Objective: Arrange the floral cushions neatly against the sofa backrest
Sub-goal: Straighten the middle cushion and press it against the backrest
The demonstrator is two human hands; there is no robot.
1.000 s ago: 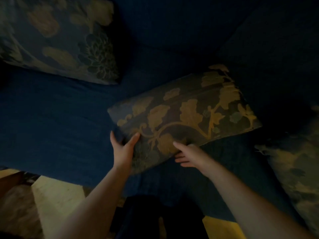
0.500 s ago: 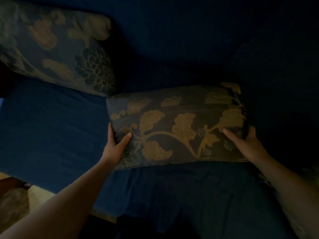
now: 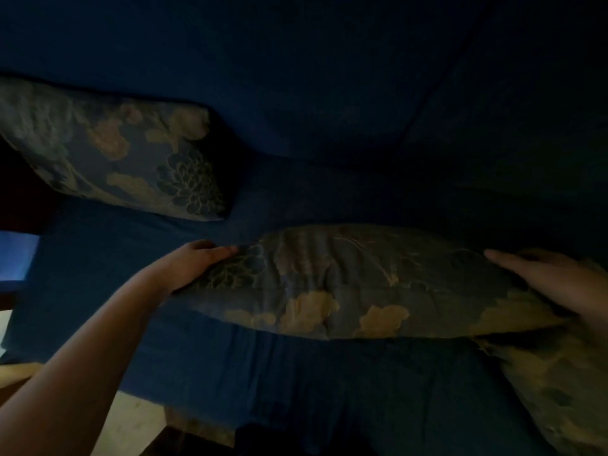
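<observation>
A grey-blue floral cushion (image 3: pixel 355 284) with gold flowers is held above the dark blue sofa seat (image 3: pixel 98 258), tipped so its long edge faces me. My left hand (image 3: pixel 194 264) grips its left end and my right hand (image 3: pixel 552 278) grips its right end. A second floral cushion (image 3: pixel 112 149) leans against the sofa backrest (image 3: pixel 296 77) at the upper left. Part of a third floral cushion (image 3: pixel 552 383) lies at the lower right, partly under the held one.
The scene is very dim. The sofa's front edge runs along the bottom, with pale floor (image 3: pixel 131 419) below it at the lower left. A seam in the backrest (image 3: pixel 424 103) runs diagonally at the upper right.
Both hands have lifted and turned the middle cushion, so its other face and long edge now show. The right hand moved out to the cushion's right end. The view has moved closer.
</observation>
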